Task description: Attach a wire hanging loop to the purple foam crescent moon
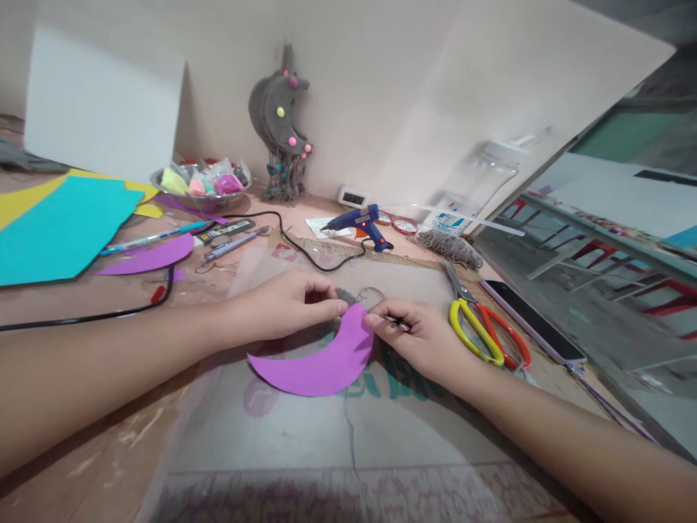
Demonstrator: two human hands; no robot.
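A purple crescent (321, 367), cut from a thin foam-like sheet, is held over the plastic-covered work surface. My left hand (297, 301) pinches its upper tip from the left, thumb and fingers closed. From the other side my right hand (417, 334) pinches the same end, its fingers curled. Something small and dark shows in the right hand's curled fingers; I cannot make it out. Behind the tip, a fuzzy grey piece (346, 296) and a thin curl of yarn (372, 291) show, partly hidden by the fingers.
Scissors (476, 330) with yellow and orange handles and a phone (534, 319) lie right. A blue glue gun (356, 224), grey yarn (451, 248) and a decorated grey moon (277, 116) stand behind. Left are turquoise sheets (65, 229), a bowl (204, 196) and a black cable (109, 317).
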